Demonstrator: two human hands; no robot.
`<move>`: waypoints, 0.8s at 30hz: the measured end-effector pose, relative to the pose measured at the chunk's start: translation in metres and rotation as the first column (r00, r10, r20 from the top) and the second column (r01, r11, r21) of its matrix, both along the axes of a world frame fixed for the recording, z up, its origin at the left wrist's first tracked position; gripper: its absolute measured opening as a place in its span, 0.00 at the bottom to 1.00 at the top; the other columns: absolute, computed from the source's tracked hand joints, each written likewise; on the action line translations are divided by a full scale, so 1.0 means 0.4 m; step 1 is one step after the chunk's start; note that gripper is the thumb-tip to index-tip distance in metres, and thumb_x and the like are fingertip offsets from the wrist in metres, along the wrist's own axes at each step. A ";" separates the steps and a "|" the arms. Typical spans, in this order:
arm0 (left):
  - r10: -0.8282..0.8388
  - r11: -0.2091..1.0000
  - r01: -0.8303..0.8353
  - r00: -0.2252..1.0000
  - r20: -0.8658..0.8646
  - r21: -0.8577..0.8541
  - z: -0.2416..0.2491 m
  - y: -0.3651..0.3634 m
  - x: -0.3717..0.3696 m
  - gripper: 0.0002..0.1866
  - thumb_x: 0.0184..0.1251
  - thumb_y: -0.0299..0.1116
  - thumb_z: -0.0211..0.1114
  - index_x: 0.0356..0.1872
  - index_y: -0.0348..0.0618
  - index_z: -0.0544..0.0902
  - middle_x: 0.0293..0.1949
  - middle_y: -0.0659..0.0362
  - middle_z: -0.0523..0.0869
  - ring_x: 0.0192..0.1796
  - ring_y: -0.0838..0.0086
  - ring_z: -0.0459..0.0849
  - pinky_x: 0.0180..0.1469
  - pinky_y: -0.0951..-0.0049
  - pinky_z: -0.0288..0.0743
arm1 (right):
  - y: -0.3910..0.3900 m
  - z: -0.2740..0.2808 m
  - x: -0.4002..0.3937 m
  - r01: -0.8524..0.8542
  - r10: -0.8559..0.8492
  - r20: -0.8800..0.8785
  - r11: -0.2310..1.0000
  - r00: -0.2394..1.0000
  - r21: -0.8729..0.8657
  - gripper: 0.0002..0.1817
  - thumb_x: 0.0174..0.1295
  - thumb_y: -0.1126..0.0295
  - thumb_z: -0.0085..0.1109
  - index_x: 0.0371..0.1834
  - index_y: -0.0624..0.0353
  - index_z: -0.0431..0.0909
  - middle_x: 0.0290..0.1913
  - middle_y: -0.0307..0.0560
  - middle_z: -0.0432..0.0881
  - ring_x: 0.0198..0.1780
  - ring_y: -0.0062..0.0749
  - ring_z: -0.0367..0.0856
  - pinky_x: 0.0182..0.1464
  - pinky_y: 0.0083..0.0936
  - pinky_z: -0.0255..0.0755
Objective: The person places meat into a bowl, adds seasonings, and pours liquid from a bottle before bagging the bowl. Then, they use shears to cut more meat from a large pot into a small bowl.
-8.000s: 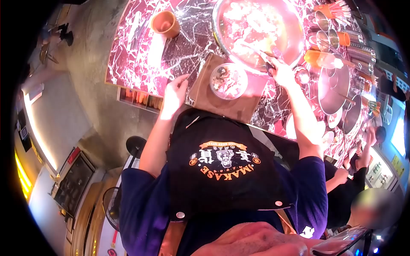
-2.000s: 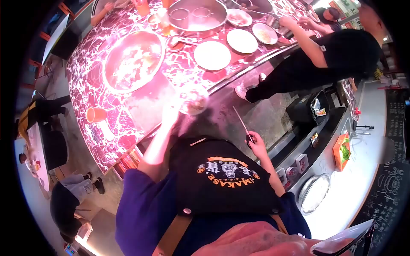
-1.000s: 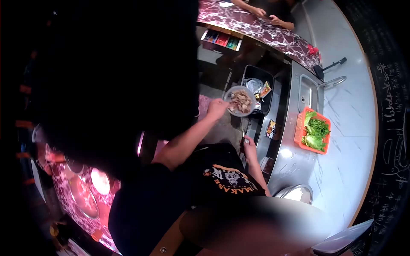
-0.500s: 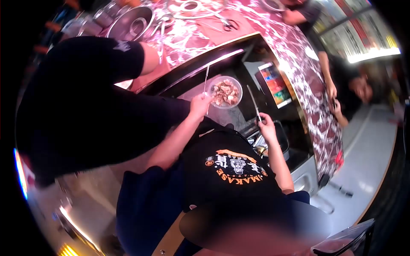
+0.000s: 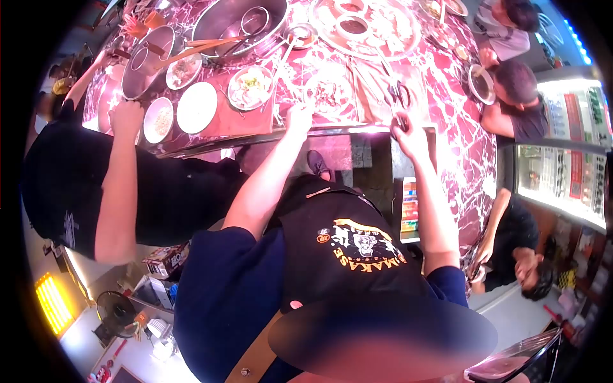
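Observation:
My left hand (image 5: 299, 119) is closed at the counter's near edge, beside a plate of meat pieces (image 5: 328, 93). Glare washes out its fingers, and what they hold I cannot make out. Further right, my right hand (image 5: 410, 136) is wrapped around a dark-handled tool (image 5: 401, 121), its far part overlapping the brown cloth. Just beyond it, black-handled scissors (image 5: 399, 95) lie on that cloth (image 5: 368, 89). The plate rests on the marble counter (image 5: 440, 83) between my two hands.
A bowl of pale food with green bits (image 5: 249, 88), a white plate (image 5: 197, 107) and a large pot (image 5: 239, 32) stand left. A big round platter (image 5: 408, 32) lies behind. A co-worker's hand (image 5: 127, 118) is at left; other people sit across and at right.
The view has shifted, showing more counter. Both my hands have moved forward to the counter edge. The plate of meat, earlier in front of the edge, now lies on the marble.

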State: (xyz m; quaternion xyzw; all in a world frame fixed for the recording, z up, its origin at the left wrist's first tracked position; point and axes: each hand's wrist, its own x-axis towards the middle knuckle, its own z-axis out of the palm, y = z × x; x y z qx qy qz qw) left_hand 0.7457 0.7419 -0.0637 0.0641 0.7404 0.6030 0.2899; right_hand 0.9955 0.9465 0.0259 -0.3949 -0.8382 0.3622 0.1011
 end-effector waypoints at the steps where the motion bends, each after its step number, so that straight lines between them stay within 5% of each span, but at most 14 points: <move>1: 0.030 1.000 -0.030 1.000 -0.011 0.004 0.006 0.017 -0.010 0.15 0.68 0.38 0.69 0.40 0.32 0.87 0.34 0.57 0.89 0.39 0.78 0.82 0.44 0.75 0.75 | 0.046 0.027 -0.070 -0.060 0.058 0.014 0.990 0.998 0.130 0.22 0.58 0.60 0.62 0.55 0.54 0.79 0.48 0.56 0.84 0.50 0.45 0.84 0.54 0.36 0.76; 3: 0.007 0.999 -0.011 0.998 -0.065 -0.050 0.003 0.011 -0.041 0.18 0.70 0.42 0.66 0.44 0.34 0.87 0.36 0.54 0.90 0.40 0.72 0.85 0.46 0.70 0.76 | 0.160 0.040 -0.188 -0.197 0.160 0.154 0.942 0.975 0.271 0.26 0.57 0.63 0.63 0.61 0.50 0.77 0.50 0.55 0.83 0.51 0.49 0.83 0.53 0.41 0.76; 5: -0.261 0.898 0.164 0.946 -0.192 -0.408 0.057 0.007 -0.068 0.19 0.71 0.46 0.63 0.46 0.38 0.87 0.40 0.51 0.89 0.43 0.65 0.87 0.48 0.65 0.76 | 0.240 0.079 -0.278 -0.211 0.094 0.340 0.921 0.936 0.326 0.24 0.57 0.63 0.59 0.59 0.52 0.77 0.47 0.60 0.84 0.52 0.52 0.83 0.55 0.44 0.75; 6: -0.253 0.908 0.134 0.930 -0.266 -0.396 0.171 0.018 -0.063 0.20 0.73 0.47 0.60 0.48 0.40 0.86 0.42 0.47 0.88 0.45 0.57 0.87 0.51 0.60 0.77 | 0.293 0.067 -0.308 -0.296 0.144 0.387 0.880 0.911 0.370 0.25 0.56 0.62 0.58 0.59 0.51 0.76 0.46 0.60 0.84 0.52 0.53 0.82 0.56 0.44 0.75; 7: -0.234 0.911 0.067 0.896 -0.377 -0.407 0.151 0.016 -0.088 0.18 0.72 0.43 0.60 0.51 0.40 0.85 0.41 0.46 0.88 0.47 0.55 0.86 0.52 0.59 0.77 | 0.331 0.092 -0.355 -0.370 0.193 0.520 0.892 0.832 0.261 0.26 0.55 0.60 0.57 0.59 0.51 0.75 0.47 0.62 0.84 0.52 0.54 0.83 0.56 0.45 0.75; 10: -0.356 0.880 0.020 0.690 -0.630 -0.474 0.177 0.062 -0.171 0.15 0.67 0.36 0.59 0.51 0.44 0.85 0.41 0.46 0.86 0.48 0.52 0.84 0.50 0.55 0.78 | 0.402 0.093 -0.433 -0.488 0.348 0.563 0.865 0.750 0.116 0.29 0.53 0.60 0.57 0.61 0.54 0.72 0.47 0.67 0.84 0.51 0.58 0.84 0.56 0.45 0.76; 16: -0.670 0.644 0.214 0.622 -0.406 -0.734 0.171 0.315 -0.327 0.15 0.65 0.36 0.58 0.49 0.52 0.86 0.41 0.49 0.87 0.45 0.54 0.86 0.51 0.57 0.79 | 0.434 0.027 -0.431 -0.472 0.344 0.546 0.875 0.764 0.109 0.30 0.55 0.59 0.59 0.64 0.53 0.70 0.44 0.66 0.85 0.49 0.58 0.84 0.55 0.47 0.76; 19: -0.749 0.590 0.311 0.555 -0.362 -0.746 0.182 0.413 -0.386 0.13 0.64 0.37 0.58 0.45 0.55 0.88 0.42 0.52 0.89 0.45 0.56 0.87 0.52 0.57 0.80 | 0.443 0.040 -0.392 -0.471 0.329 0.544 0.871 0.772 0.141 0.31 0.57 0.60 0.59 0.67 0.51 0.68 0.45 0.66 0.84 0.49 0.61 0.84 0.56 0.47 0.76; 21: -0.741 0.582 0.353 0.602 -0.298 -0.732 0.119 0.445 -0.426 0.13 0.64 0.38 0.60 0.45 0.56 0.89 0.44 0.54 0.89 0.48 0.58 0.87 0.52 0.58 0.79 | 0.456 0.049 -0.387 -0.397 0.330 0.531 0.918 0.781 0.013 0.30 0.56 0.62 0.60 0.66 0.50 0.71 0.51 0.66 0.79 0.54 0.58 0.81 0.58 0.46 0.74; 23: -0.710 0.608 0.501 0.691 -0.138 -0.616 0.089 0.465 -0.446 0.15 0.65 0.42 0.61 0.50 0.55 0.88 0.46 0.53 0.89 0.50 0.58 0.87 0.54 0.61 0.79 | 0.471 0.039 -0.374 -0.408 0.345 0.496 0.913 0.797 0.020 0.30 0.57 0.62 0.60 0.66 0.49 0.71 0.51 0.65 0.79 0.54 0.58 0.81 0.58 0.46 0.75; 24: -0.736 0.589 0.463 0.645 -0.205 -0.662 0.072 0.471 -0.441 0.12 0.69 0.32 0.63 0.48 0.42 0.87 0.42 0.57 0.91 0.40 0.71 0.87 0.47 0.72 0.79 | 0.476 0.035 -0.367 -0.426 0.362 0.461 0.904 0.810 0.039 0.30 0.58 0.62 0.60 0.66 0.49 0.71 0.52 0.64 0.79 0.54 0.57 0.81 0.57 0.46 0.75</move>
